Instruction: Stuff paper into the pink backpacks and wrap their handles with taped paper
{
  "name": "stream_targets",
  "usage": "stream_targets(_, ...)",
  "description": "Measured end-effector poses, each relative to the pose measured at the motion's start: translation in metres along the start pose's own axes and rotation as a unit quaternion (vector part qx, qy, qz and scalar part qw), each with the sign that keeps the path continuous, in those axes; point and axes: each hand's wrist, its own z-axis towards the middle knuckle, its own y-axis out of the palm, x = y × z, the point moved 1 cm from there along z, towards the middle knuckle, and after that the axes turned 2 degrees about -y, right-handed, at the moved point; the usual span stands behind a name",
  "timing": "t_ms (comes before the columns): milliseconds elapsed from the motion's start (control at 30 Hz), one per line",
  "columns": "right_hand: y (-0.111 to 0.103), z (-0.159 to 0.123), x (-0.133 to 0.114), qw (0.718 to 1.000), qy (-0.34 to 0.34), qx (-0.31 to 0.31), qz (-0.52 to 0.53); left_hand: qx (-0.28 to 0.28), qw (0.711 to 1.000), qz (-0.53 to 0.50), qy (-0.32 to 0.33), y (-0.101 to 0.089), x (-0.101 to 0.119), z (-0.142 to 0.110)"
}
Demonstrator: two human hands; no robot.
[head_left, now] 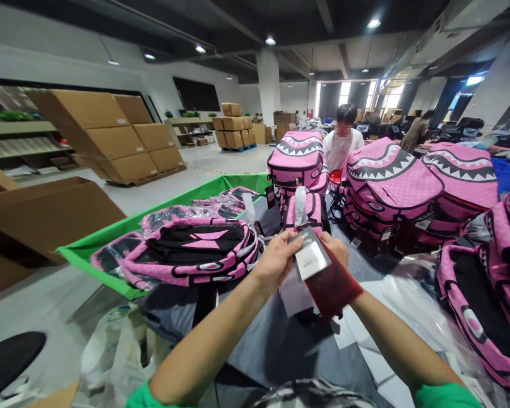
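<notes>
From afar, I see the nearer left hand [276,258] pinching the card [313,260], slanting down-right; the right hand [336,248] (fingertips hidden) grips the red pouch [336,290].

You face a pale pillar [268,85], with bright windows [344,93] to its right and a black panel [196,94] on the white wall [162,82] to its left. Lamps [270,41] glow on your dark ceiling [161,24]; the grey floor [202,163] stretches left of the pillar.

Two bare hands [276,259] [337,249], one tag [311,256], one dark red sheet [335,289], one green-sided bin [106,231], one white-shirted person [342,146] and at least three toothed pink bags [391,173] appear.
</notes>
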Motion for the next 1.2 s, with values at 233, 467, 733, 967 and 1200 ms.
stream_targets(233,-0.021,0.028,0.013,0.994,0.107,0.037,0.003,0.026,0.935,0.316,0.16,-0.043,-0.06,-0.01)
stream_targets(467,-0.013,0.033,0.012,0.996,0.068,0.049,-0.014,0.216,0.693,0.558,0.402,-0.068,-0.038,0.006)
stream_targets(733,-0.018,0.033,0.019,0.999,0.047,0.028,0.003,0.231,0.713,0.508,0.424,-0.048,-0.034,0.035)
stream_targets(967,-0.02,0.012,0.025,0.998,0.024,-0.049,0.021,0.264,0.813,0.395,0.337,-0.06,-0.054,0.023)
stream_targets(1200,-0.019,0.013,0.02,0.996,0.007,-0.04,-0.083,0.219,0.908,0.294,0.204,-0.059,-0.05,0.017)
